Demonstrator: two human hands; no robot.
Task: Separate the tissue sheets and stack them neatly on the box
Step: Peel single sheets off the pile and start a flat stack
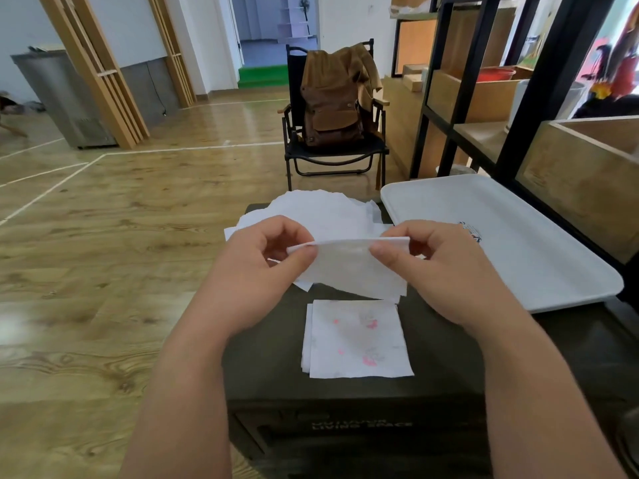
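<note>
White square tissue stack (359,340) lies at 6 o'clock on the dark box (269,368). Above it, left hand (266,271) and right hand (439,271) pinch a folded tissue (349,267); peel plies slowly apart. Loose sheets (321,212) wait at 12.

Your two bare forearms reach in from about 7 and 5 o'clock and converge toward centre frame. Your left hand (273,261) is raised with its fingers curled and thumb pressed to fingertips in a pinch. Your right hand (435,267) mirrors it, level with it, pinching likewise.
</note>
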